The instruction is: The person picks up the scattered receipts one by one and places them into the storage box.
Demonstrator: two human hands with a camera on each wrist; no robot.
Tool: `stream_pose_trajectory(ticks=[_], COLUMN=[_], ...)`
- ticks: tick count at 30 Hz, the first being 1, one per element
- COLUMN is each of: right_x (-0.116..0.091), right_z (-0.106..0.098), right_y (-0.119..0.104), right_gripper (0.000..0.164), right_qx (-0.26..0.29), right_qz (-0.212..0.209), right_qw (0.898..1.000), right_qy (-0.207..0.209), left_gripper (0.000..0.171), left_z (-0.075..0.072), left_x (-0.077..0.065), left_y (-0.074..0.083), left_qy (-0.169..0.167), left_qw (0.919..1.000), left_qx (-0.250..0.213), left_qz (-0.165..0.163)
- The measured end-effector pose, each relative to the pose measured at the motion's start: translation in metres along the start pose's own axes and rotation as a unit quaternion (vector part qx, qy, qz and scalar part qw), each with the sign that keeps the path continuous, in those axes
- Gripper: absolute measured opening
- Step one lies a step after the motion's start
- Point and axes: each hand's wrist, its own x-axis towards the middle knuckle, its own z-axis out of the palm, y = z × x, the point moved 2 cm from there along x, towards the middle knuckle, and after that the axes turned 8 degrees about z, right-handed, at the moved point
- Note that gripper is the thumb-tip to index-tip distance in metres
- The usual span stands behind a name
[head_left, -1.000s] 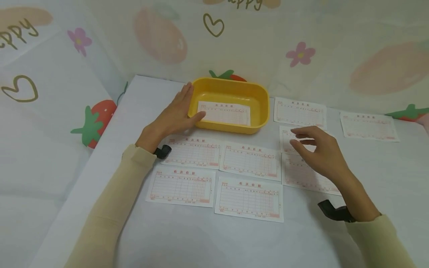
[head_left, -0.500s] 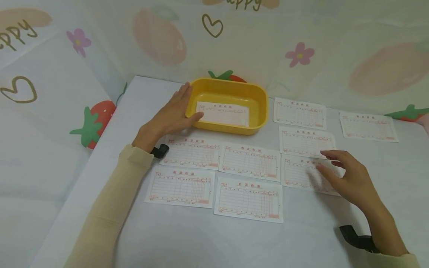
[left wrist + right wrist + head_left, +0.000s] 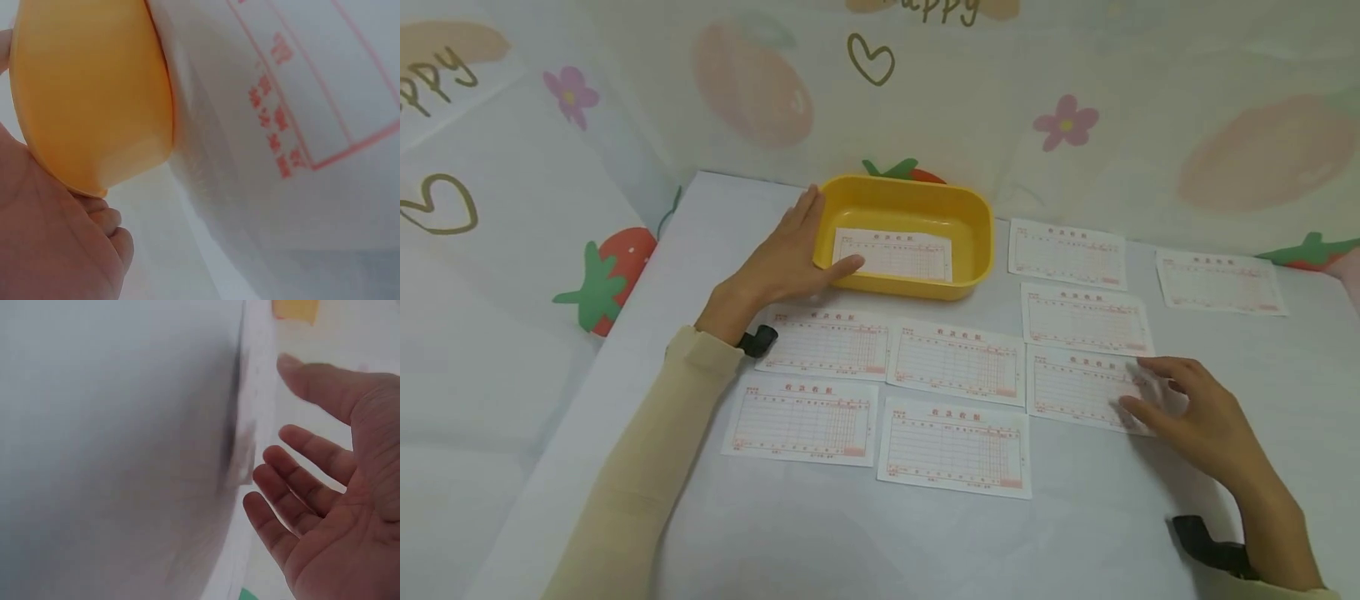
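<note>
My left hand (image 3: 782, 257) rests against the left end of a yellow plastic tub (image 3: 917, 288), fingers straight along its side and thumb over the front rim. In the left wrist view the palm lies close to the rim of the tub (image 3: 94, 87). Inside the tub lies a receipt slip (image 3: 902, 250) with red print. My right hand (image 3: 1202, 425) hovers with fingers spread at the right end of another receipt slip (image 3: 1078, 387), holding nothing. In the right wrist view, that hand's (image 3: 331, 494) thumb and fingers stand apart, beside a paper edge.
Several more receipt slips lie flat: a nearby slip (image 3: 1086, 321), a back slip (image 3: 1067, 254), a far right slip (image 3: 1221, 282), and others left of centre, like the front slip (image 3: 955, 447). A patterned cloth wall (image 3: 925, 108) borders the white tabletop (image 3: 917, 542).
My right hand has moved right and toward me, away from the tub, over the slips. My left hand stays at the tub's left end.
</note>
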Motion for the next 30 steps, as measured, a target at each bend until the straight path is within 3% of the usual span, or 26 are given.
stream_pose_trajectory(ticks=[7, 30], right_x=[-0.0017, 0.0018], right_z=[0.0033, 0.003], right_y=[0.0079, 0.0099], right_gripper=[0.078, 0.084], right_qx=[-0.024, -0.034], right_qz=[0.008, 0.01], right_qw=[0.999, 0.999], right_qy=[-0.027, -0.034], left_gripper=[0.121, 0.12], left_z=[0.002, 0.002], left_x=[0.0019, 0.0023], left_y=[0.0013, -0.0013], left_qy=[0.007, 0.024], left_qw=[0.9999, 0.9994], left_qx=[0.003, 0.016], left_qz=[0.008, 0.019])
